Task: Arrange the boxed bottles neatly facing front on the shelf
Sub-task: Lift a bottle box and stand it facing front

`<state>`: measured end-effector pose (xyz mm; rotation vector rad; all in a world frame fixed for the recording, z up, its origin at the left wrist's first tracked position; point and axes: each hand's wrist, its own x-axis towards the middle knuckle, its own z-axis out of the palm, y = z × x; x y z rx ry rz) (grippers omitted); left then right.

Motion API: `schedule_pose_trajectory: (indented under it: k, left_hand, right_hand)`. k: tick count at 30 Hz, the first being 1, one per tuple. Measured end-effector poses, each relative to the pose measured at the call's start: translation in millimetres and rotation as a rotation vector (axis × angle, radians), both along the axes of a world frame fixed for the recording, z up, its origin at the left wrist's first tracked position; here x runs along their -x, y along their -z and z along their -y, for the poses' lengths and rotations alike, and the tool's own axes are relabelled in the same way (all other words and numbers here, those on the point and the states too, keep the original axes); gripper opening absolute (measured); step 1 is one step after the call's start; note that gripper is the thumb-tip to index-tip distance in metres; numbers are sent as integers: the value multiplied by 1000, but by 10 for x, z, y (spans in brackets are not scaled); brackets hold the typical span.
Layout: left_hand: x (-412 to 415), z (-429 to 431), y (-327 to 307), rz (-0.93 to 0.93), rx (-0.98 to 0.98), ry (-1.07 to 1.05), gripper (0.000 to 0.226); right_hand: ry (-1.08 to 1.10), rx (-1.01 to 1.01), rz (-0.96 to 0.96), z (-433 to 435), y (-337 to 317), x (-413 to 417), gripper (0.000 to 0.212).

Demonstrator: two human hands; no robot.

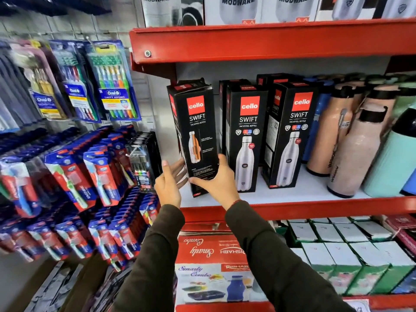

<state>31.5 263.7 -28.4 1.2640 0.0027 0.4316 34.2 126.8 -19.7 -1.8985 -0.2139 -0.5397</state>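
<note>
Three black Cello Swift bottle boxes stand in the front row on the white shelf board (292, 194), with more black boxes behind them. The leftmost box (194, 131) leans a little to the left at the shelf's left end. My right hand (216, 179) grips its lower right corner, thumb across the front. My left hand (168, 183) is spread against its lower left side, fingers behind the box. The middle box (246, 136) and the right box (290, 134) stand upright, the right one turned slightly so its side panel shows.
Loose pink, blue and mint bottles (351, 140) crowd the shelf's right part. A red shelf lip (270, 39) hangs above. Toothbrush packs (112, 86) hang on the left wall. Red combo boxes (209, 251) and white-topped cartons (337, 244) fill the shelf below.
</note>
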Motion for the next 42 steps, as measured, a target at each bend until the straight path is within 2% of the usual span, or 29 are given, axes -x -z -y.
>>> schedule_pose_trajectory:
  k: [3, 5, 9, 11, 13, 15, 21, 23, 26, 30, 36, 42]
  left_hand:
    - [-17, -40, 0, 41, 9, -20, 60]
    - [-42, -51, 0, 64, -7, -52, 51]
    - [-152, -76, -46, 55, -167, -158, 32]
    - [-239, -112, -68, -34, -228, -76, 39]
    - [-276, -134, -62, -108, -240, 44, 48]
    - [-263, -132, -32, -104, -254, 87, 52]
    - [-229, -94, 11, -31, -266, 83, 44]
    - [-205, -79, 18, 20, -306, 93, 36]
    - [-199, -59, 31, 57, -339, 77, 38]
    - [-204, -42, 37, 66, -328, 72, 38]
    - [-165, -29, 32, 7, -293, 87, 39]
    - [-53, -75, 33, -40, -213, 100, 36]
  right_hand:
    - [57, -11, 31, -52, -64, -29, 84]
    - [71, -13, 39, -55, -81, -53, 81]
    - [30, -12, -1, -34, -76, -83, 79]
    - [-21, -2, -7, -19, -76, -86, 81]
    - [-107, 26, -30, -1, -71, -89, 95]
    - [-178, 54, -51, 17, -72, -81, 100]
    - [-176, 116, -50, -6, -57, -57, 82]
    - [-169, 116, -50, -6, -43, -58, 80]
    - [-144, 115, -29, -17, -11, -65, 81]
    - [-76, 87, -15, -21, 67, -133, 76]
    - [-40, -64, -39, -63, 131, -129, 48]
    - [-8, -70, -37, -57, 110, -14, 42]
